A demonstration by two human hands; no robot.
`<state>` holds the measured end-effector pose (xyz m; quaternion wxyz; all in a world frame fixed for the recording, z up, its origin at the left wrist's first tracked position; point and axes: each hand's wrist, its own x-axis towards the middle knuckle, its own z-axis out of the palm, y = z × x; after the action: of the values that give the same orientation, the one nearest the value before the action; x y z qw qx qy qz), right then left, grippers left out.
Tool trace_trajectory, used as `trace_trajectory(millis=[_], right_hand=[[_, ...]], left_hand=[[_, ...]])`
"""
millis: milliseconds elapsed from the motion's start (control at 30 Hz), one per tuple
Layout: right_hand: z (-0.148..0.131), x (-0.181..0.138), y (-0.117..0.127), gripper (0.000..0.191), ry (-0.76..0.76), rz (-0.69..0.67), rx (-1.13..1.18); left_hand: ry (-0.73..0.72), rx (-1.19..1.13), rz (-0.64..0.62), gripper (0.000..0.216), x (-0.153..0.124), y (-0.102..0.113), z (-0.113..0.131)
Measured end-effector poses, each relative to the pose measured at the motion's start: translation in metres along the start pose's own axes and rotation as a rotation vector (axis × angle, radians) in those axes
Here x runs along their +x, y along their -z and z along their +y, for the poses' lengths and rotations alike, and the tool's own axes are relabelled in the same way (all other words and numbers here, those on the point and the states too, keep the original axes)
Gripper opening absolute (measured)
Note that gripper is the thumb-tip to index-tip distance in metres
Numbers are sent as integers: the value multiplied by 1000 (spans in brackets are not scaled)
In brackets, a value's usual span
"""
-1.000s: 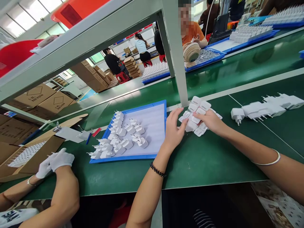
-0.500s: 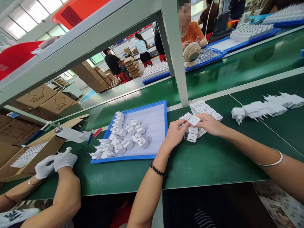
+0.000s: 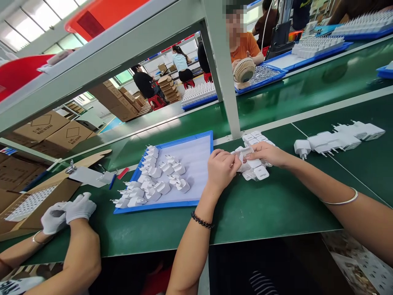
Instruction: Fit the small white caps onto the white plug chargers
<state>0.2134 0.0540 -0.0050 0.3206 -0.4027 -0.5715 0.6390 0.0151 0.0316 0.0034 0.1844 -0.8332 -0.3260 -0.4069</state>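
Observation:
Between my two hands is a white plug charger (image 3: 245, 151), turned on its side and partly hidden by my fingers. My right hand (image 3: 270, 154) grips it from the right, thumb toward me. From the left, the curled fingers of my left hand (image 3: 222, 167) pinch at its near edge. Just below and behind them, a cluster of white chargers (image 3: 261, 173) lies on the green bench, some looking wrapped in clear film. To the left, a blue-rimmed tray (image 3: 162, 205) lined with white holds several white plug chargers (image 3: 164, 186).
A row of chargers (image 3: 337, 137) lies on the right. At left, a co-worker's gloved hands (image 3: 80, 207) work beside a cardboard box (image 3: 66, 190). A grey shelf post (image 3: 229, 102) rises behind my hands. Across the bench a person sits behind a small fan (image 3: 244, 69).
The charger in my hands has turned from label face up onto its side. My left hand has rolled over, its fingers now curled. The whole view has shifted slightly.

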Motion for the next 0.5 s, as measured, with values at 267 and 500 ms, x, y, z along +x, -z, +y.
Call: trace_trajectory(millis=[267, 500], right_hand=[[-12, -6, 42, 30, 7, 194, -54], [-11, -10, 5, 31, -27, -43, -37]], left_hand=[[298, -124, -135, 37, 5, 44, -25], [491, -337, -440, 36, 1, 25, 0]])
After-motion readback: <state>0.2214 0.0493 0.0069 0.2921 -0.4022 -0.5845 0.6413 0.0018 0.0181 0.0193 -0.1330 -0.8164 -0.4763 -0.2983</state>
